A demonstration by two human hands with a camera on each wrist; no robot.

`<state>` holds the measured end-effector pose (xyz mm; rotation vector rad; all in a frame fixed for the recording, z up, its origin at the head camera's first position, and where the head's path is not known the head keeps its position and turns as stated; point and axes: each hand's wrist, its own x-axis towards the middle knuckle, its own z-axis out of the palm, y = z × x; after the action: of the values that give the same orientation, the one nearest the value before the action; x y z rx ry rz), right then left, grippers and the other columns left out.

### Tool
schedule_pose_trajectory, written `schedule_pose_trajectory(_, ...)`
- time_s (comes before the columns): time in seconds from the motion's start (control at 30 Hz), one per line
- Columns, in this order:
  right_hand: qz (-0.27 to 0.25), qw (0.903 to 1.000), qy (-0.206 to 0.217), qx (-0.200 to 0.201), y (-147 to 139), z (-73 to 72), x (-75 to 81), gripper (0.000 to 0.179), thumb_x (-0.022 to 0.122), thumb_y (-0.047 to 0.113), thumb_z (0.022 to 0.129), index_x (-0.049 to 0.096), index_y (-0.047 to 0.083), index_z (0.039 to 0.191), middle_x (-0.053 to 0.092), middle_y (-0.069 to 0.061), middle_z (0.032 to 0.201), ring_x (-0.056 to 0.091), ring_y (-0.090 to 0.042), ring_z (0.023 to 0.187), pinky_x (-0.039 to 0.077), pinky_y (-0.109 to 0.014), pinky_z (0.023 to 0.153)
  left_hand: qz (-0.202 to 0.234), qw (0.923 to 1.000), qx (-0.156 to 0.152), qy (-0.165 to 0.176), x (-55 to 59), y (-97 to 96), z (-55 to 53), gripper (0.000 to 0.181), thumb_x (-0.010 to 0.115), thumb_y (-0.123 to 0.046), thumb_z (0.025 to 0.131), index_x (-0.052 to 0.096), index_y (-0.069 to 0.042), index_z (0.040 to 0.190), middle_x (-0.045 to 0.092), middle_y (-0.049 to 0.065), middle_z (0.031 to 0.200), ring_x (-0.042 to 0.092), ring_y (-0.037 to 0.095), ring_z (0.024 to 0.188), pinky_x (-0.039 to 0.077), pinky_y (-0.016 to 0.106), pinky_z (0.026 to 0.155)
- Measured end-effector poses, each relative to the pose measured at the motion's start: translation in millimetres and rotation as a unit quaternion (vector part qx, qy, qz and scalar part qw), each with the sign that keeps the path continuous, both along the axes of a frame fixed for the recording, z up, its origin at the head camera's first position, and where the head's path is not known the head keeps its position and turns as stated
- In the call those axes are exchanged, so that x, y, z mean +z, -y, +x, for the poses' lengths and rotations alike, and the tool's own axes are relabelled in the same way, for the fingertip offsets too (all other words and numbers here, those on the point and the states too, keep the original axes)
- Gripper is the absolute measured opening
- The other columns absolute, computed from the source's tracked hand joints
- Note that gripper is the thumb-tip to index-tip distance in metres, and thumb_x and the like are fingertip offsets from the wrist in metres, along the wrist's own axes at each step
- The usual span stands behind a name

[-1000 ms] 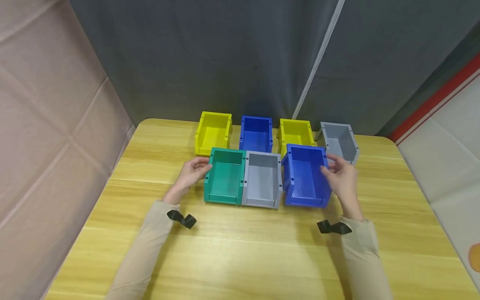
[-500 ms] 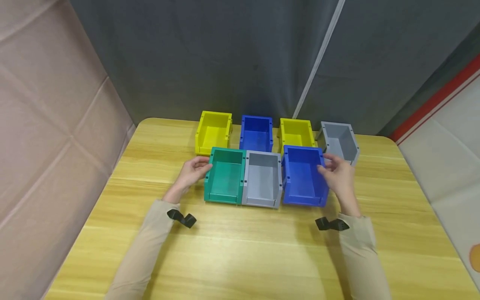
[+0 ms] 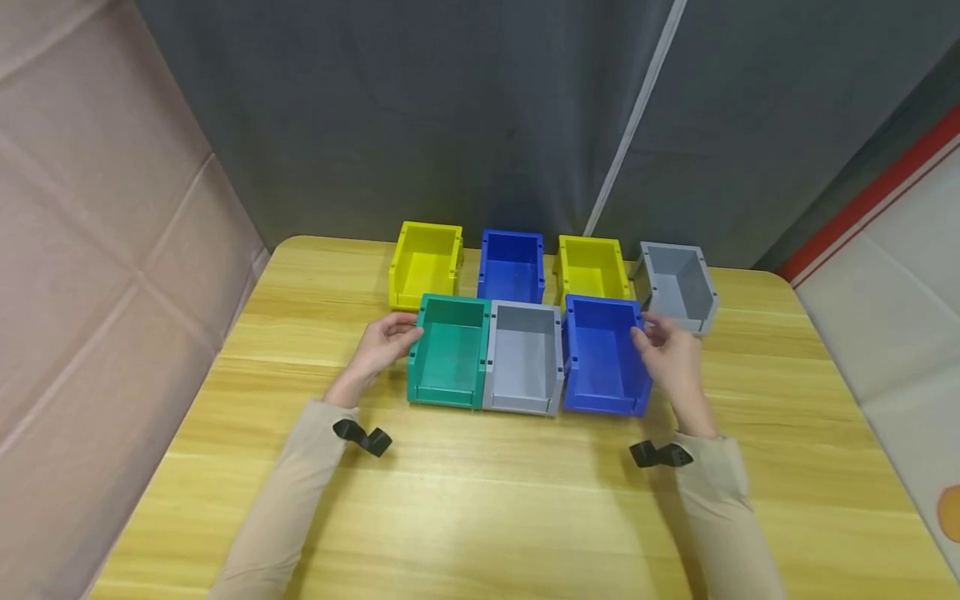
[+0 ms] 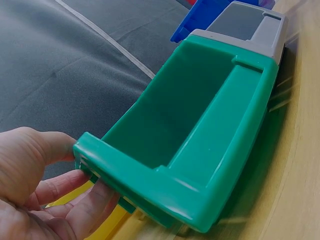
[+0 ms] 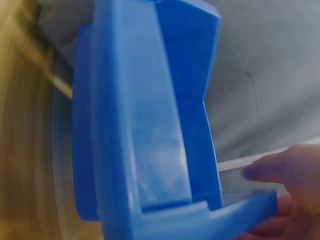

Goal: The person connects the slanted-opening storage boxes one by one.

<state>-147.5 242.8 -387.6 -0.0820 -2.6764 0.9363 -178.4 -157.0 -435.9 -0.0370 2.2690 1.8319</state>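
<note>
The left hand (image 3: 385, 343) holds the left wall of a green plastic storage bin (image 3: 448, 354). In the left wrist view, its thumb lies at the rim's corner and its fingers (image 4: 92, 207) tuck under the outer side. Against the green bin's right side stands a grey bin (image 3: 522, 358). The right hand (image 3: 675, 358) grips the right wall of a blue bin (image 3: 606, 357), thumb on the rim side and other fingers outside. That blue bin sits right beside the grey one, its left rim close along it. Motion blurs the right wrist view.
Behind stands a row of bins: a yellow bin (image 3: 426, 262), a second blue bin (image 3: 512, 262), another yellow bin (image 3: 592, 265) and a second grey bin (image 3: 677, 283). All rest on a wooden table (image 3: 480, 508). A dark curtain (image 3: 420, 108) hangs at the table's far edge.
The right hand has moved the front blue bin left, closing the gap to the grey bin, and slightly down. The left hand and the green bin have stayed in place.
</note>
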Motion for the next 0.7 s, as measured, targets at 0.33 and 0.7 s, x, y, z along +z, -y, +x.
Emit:
schedule_pose_trajectory(0.33, 0.156, 0.9755, 0.055, 0.144, 31.7, -4.4, 2.7, 0.079, 0.049, 0.061, 0.088, 0.026, 0.016, 0.149, 0.013, -0.02, 0.154, 0.009, -0.043, 0.139, 0.014, -0.07, 0.101, -0.003, 1.0, 0.001, 0.005, -0.7, 0.4, -0.6, 0.04, 0.059, -0.018, 0.093, 0.051, 0.001, 0.128, 0.056, 0.019, 0.117, 0.057, 0.02, 0.096, 0.051, 0.022, 0.075)
schedule_pose_trajectory(0.7, 0.208, 0.9523, 0.125, 0.185, 41.8, -8.1, -0.7, 0.075, 0.036, 0.068, 0.089, 0.021, 0.028, 0.15, 0.008, -0.015, 0.155, -0.002, -0.039, 0.14, -0.002, -0.072, 0.099, -0.006, 1.0, 0.001, 0.003, 0.3, 0.0, 0.1, 0.039, 0.058, -0.017, 0.094, 0.051, 0.002, 0.128, 0.056, 0.02, 0.118, 0.057, 0.022, 0.098, 0.051, 0.022, 0.076)
